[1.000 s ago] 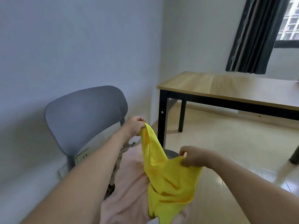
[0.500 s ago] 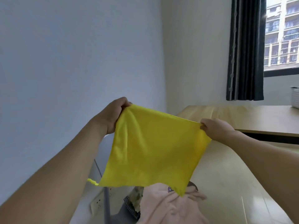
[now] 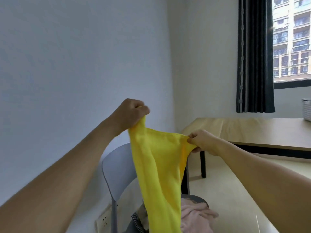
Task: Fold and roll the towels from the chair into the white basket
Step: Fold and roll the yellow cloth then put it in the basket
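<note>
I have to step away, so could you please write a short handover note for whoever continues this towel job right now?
Left hand: raised, fingers gripping one top corner of the yellow towel.
Right hand: lower, pinching the opposite top edge.
The yellow towel hangs in the air between them, over the grey chair. A pink towel and a striped cloth lie on the chair seat.
The white basket stands on the wooden table, only partly in view at the right edge.
Done: yellow towel lifted off the chair.
Left: fold, roll and put it in the basket, then the rest.
</note>
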